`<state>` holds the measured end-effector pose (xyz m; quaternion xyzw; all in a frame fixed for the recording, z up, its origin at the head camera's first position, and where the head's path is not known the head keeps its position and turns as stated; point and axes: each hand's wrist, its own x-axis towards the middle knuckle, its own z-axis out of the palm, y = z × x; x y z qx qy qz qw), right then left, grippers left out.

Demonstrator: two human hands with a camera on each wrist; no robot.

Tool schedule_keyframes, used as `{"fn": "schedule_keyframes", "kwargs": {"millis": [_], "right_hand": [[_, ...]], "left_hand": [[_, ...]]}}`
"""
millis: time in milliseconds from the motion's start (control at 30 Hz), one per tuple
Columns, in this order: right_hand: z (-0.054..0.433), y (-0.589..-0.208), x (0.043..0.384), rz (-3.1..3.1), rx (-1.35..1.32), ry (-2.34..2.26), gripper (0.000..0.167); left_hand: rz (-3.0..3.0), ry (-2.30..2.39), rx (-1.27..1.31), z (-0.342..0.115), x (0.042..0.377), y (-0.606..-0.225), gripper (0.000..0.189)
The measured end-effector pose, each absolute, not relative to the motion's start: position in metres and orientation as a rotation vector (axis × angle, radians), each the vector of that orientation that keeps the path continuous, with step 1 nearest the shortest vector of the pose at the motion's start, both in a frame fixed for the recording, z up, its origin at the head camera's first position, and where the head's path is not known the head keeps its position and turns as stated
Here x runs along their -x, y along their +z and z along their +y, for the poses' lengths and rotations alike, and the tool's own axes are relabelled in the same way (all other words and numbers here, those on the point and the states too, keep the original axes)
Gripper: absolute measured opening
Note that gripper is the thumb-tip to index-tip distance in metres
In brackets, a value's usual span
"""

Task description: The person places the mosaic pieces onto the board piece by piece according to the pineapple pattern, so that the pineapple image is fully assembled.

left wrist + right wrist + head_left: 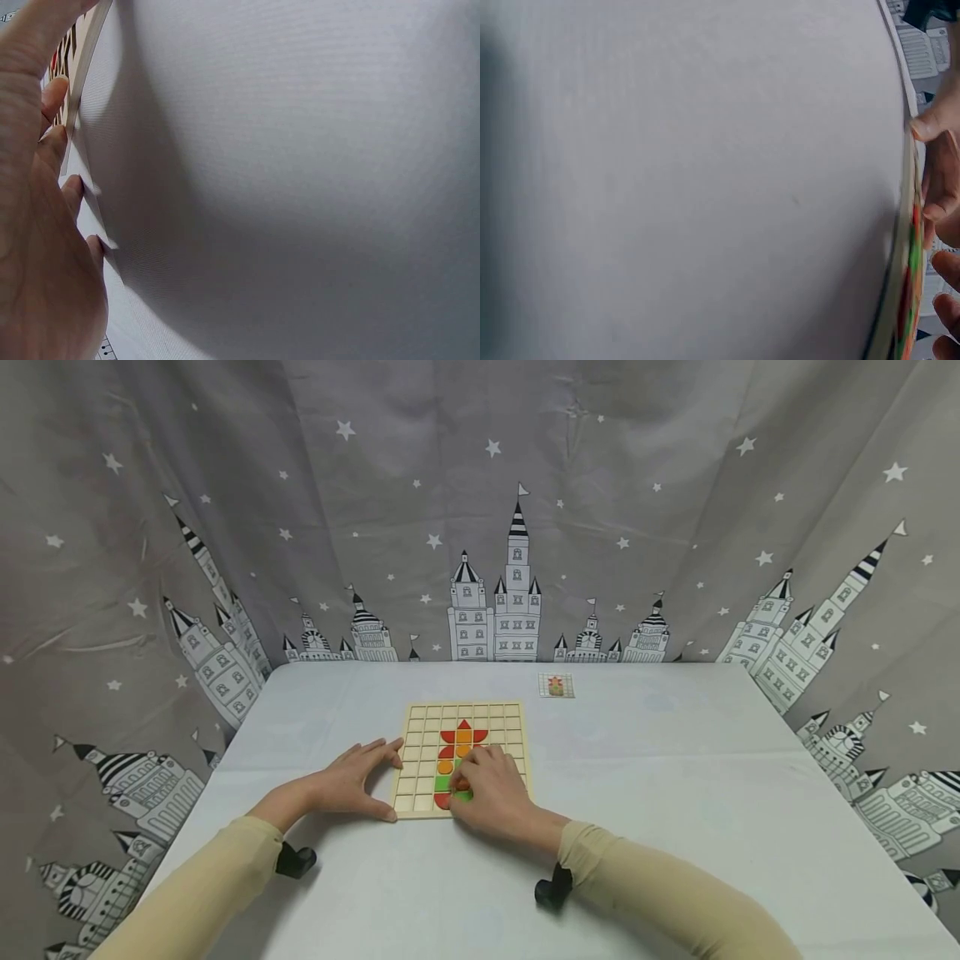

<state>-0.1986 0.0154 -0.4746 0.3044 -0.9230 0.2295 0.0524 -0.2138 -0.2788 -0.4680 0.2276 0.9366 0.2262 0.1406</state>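
Observation:
A square wooden grid board (422,786) lies on the table, with red, orange and green flat pieces set in its cells. My left hand (351,782) is at its left side, thumb and fingers spread, with thumb and fingertips touching the frame. In the left wrist view the left hand (52,225) lies along the board's edge (84,67). Over the lower middle of the board, my right hand (493,789) bends its fingers down onto the pieces and covers some of them. Whether it pinches a piece is hidden. Near it show an orange round piece (446,767) and a red piece (441,801).
A small pattern card (556,685) with a coloured figure on a grid lies behind the board to the right. White cloth (660,777) covers the table. A grey curtain (420,460) printed with castles and stars hangs behind and at both sides.

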Motion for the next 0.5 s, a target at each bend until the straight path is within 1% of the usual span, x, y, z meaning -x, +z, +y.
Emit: {"fn": "schedule_keyframes", "kwargs": {"millis": [267, 400, 500], "right_hand": [[0.044, -0.458, 0.211, -2.846, -0.838, 0.796, 0.016], [0.069, -0.453, 0.216, -2.859, -0.732, 0.87, 0.017], [0.09, -0.452, 0.217, -2.86, -0.665, 0.927, 0.018]], "left_hand": [[2.7, 0.66, -0.66, -0.278, 0.215, -0.469, 0.076], [2.689, 0.676, -0.662, -0.279, 0.214, -0.47, 0.076], [2.676, 0.695, -0.638, -0.28, 0.213, -0.47, 0.071]]}}
